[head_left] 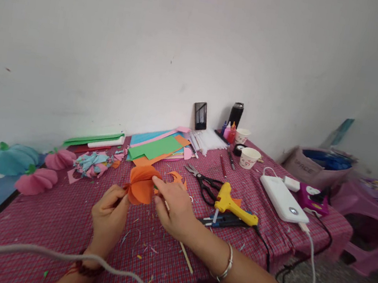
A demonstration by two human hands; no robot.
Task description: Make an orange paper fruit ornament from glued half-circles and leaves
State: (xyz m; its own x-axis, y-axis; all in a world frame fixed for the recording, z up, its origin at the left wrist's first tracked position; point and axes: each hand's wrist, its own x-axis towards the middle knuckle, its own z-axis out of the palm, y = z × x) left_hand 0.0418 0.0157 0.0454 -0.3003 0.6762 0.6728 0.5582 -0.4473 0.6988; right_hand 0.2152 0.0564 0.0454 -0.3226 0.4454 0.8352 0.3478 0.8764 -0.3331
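Observation:
An orange paper pumpkin [141, 186], made of folded round petals, is held above the table in front of me. My left hand [111, 213] pinches its left edge between thumb and bent fingers. On its right side, my right hand [176, 209] presses with the index finger, thumb below. A thin wooden stick [186, 258] slants out from beneath the right hand; whether that hand grips it is unclear. Behind the right hand lie curved orange paper scraps [176, 177]. Black-handled scissors [206, 182] and a yellow glue gun [232, 206] rest just right of it.
Finished paper pumpkins [37, 180] and shredded paper [92, 164] sit at left. Coloured sheets [155, 148] lie at the back. A paper cup [249, 158], white power bank [283, 199] and purple power adapter [314, 199] stand right. A white cable [84, 257] crosses the foreground.

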